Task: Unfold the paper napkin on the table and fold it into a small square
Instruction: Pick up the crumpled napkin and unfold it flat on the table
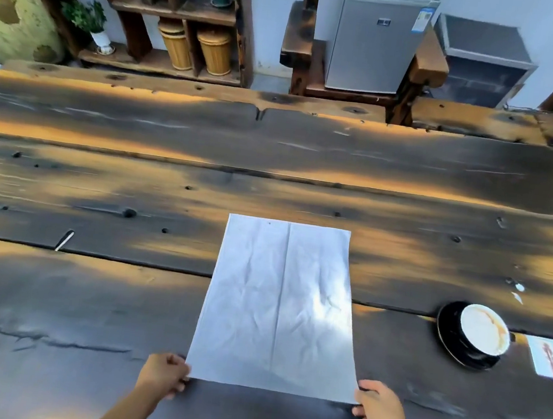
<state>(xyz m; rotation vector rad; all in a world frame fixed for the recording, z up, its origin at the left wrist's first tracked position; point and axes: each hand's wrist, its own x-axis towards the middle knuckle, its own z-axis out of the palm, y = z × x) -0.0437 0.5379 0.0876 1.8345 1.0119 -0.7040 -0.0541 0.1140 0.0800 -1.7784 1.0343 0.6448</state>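
A white paper napkin lies spread out flat on the dark wooden table, a long rectangle with one crease down its middle and light crumples. My left hand pinches its near left corner. The near right corner is pinched by my right hand. The near edge looks slightly raised off the wood; the far edge rests on the table.
A white cup on a black saucer stands to the right of the napkin, with a small printed card beyond it. A small white stick lies to the left. Shelves, plants and a small fridge stand past the table's far edge.
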